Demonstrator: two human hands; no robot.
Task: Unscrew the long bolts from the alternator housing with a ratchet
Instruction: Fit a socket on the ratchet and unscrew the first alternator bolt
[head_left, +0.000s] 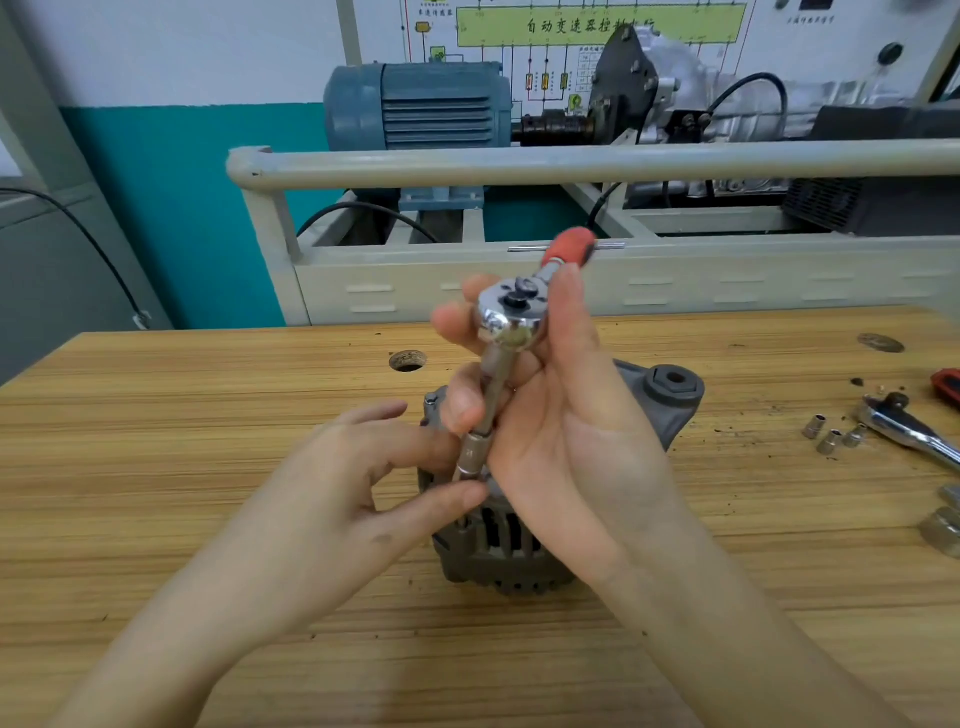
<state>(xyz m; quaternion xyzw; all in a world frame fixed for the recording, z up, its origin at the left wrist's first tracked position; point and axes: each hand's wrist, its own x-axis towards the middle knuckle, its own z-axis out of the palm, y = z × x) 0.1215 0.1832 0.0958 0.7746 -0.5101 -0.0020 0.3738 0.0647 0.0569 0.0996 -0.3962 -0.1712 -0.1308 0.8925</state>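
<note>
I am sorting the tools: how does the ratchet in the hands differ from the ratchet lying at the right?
The held ratchet is raised over the alternator, gripped by the right hand, with an extension and socket fitted. The lying ratchet rests flat on the bench, untouched, partly cut off. Both have shiny heads.

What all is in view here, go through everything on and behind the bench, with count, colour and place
alternator: one, grey, bench centre
ratchet: one, chrome head, red-black handle, above the alternator
socket: one, silver, on the ratchet's extension
loose sockets: three, silver, bench right
second ratchet: one, chrome, bench right edge
bench: one, wooden
electric motor: one, blue-grey, behind the rail
left hand: pinches at the socket's lower end
right hand: grips the ratchet head and extension
</note>
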